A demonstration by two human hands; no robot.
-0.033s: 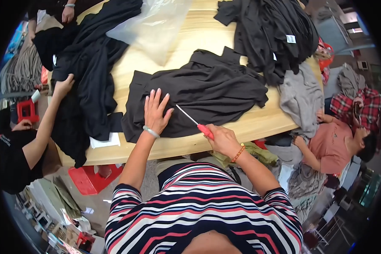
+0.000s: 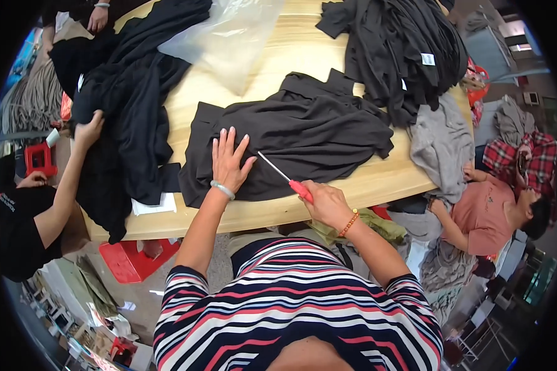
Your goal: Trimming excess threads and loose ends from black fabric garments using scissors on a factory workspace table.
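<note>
A dark grey knitted garment (image 2: 309, 130) lies spread in loose folds on the wooden table in front of me. My left hand (image 2: 229, 164) rests flat on its left part, fingers stretched and slightly spread. In my right hand (image 2: 329, 204), at the table's near edge, is a tool with a red handle (image 2: 301, 190) and a thin straight metal shaft (image 2: 273, 166). The shaft points up and left over the cloth, its tip just right of my left hand. Whether the tip touches the cloth I cannot tell.
Black garments (image 2: 139, 105) cover the table's left side, where a co-worker's hand (image 2: 90, 131) holds the cloth. A clear plastic sheet (image 2: 223, 43) lies at the back. Dark garments (image 2: 402, 55) are heaped far right, beside a grey one (image 2: 439, 139). Red stools (image 2: 127, 263) stand below left.
The co-worker's hand on the left has shifted slightly down and left on the black cloth. My hands, the tool and the grey garment stay as they were.
</note>
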